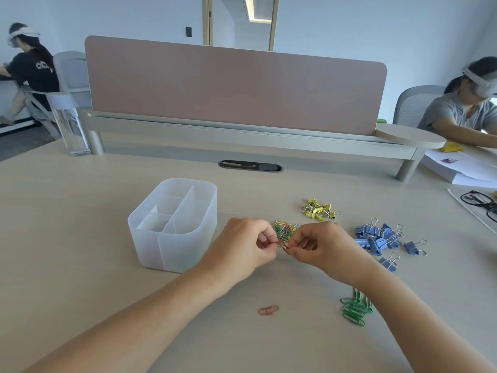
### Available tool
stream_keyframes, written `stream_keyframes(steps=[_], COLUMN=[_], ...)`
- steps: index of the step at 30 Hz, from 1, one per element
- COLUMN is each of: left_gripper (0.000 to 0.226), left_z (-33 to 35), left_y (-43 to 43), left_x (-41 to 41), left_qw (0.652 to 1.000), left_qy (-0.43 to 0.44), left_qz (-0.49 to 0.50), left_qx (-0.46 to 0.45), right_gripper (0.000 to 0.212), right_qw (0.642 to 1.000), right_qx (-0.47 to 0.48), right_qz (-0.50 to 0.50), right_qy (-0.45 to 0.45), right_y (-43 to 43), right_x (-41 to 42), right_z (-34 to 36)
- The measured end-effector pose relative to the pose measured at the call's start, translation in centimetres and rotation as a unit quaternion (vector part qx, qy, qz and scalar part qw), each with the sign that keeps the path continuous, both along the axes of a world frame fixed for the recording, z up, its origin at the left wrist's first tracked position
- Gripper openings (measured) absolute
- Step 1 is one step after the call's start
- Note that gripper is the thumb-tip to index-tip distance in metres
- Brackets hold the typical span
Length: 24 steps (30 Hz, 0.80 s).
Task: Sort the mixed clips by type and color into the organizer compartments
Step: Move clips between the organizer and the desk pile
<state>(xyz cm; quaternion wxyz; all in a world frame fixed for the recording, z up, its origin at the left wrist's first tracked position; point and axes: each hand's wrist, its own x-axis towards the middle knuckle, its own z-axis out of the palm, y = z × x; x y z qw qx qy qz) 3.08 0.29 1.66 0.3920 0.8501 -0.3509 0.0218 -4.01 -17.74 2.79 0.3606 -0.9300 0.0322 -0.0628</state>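
Pale wood-grain desk [80,265] fills the view, matte and smooth. Along its far edge stands a dusty-pink divider panel [234,87] with rounded corners, seated in a grey riser shelf [242,141] on cylindrical legs. A dark oval cable slot [250,166] sits in the desk just in front of the riser. Two other people wearing head-mounted cameras sit at the far left [32,68] and far right [457,111].

A frosted, translucent plastic organizer [174,254] with rounded corners and thin inner dividers stands left of centre, just beside the left wrist. A clear, tall water bottle [72,127] stands at the left end of the riser. A white paper stack [457,168] and black-framed glasses [478,200] lie at the right edge.

The sorted heaps lie to the right, well apart from the organizer: blue binder clips [376,238] with silver wire handles, yellow binder clips [318,210] farther back, and green paper clips [355,309] partly hidden under the right forearm. A mixed pile [285,230] of thin, coloured wire paper clips lies directly behind the knuckles of both hands. A few loose red paper clips [269,310] lie on the desk between the forearms.

The left hand [242,249] and right hand [322,246] meet above the desk with their fingers curled. Each pinches one end of the held red clips [282,245] between thumb and fingertips. Whether these clips are hooked together is too small to tell.
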Motion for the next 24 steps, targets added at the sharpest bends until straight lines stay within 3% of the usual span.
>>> stream_keyframes(steps=[3,11,20,24], left_gripper=[0.006,0.009,0.005,0.005], left_z=[0.2,1.3,1.5,1.7], left_y=[0.1,1.8,3.4,4.2], left_x=[0.0,0.3,-0.8,-1.2], left_qw=[1.0,0.999,0.994,0.991], left_qy=[0.019,0.036,0.079,0.095], left_qz=[0.01,0.022,0.012,0.003], left_qx=[-0.005,0.002,0.08,0.089], right_gripper=[0.009,0.001,0.008,0.029], right_qw=[1.0,0.975,0.965,0.965], right_qx=[-0.014,-0.074,-0.108,-0.137], right_qz=[0.01,0.174,0.172,0.155], right_qy=[0.015,0.113,0.167,0.163], right_y=[-0.1,3.9,6.1,6.9], right_x=[-0.1,-2.5,-2.8,-3.3], right_z=[0.5,3.1,2.2,2.2])
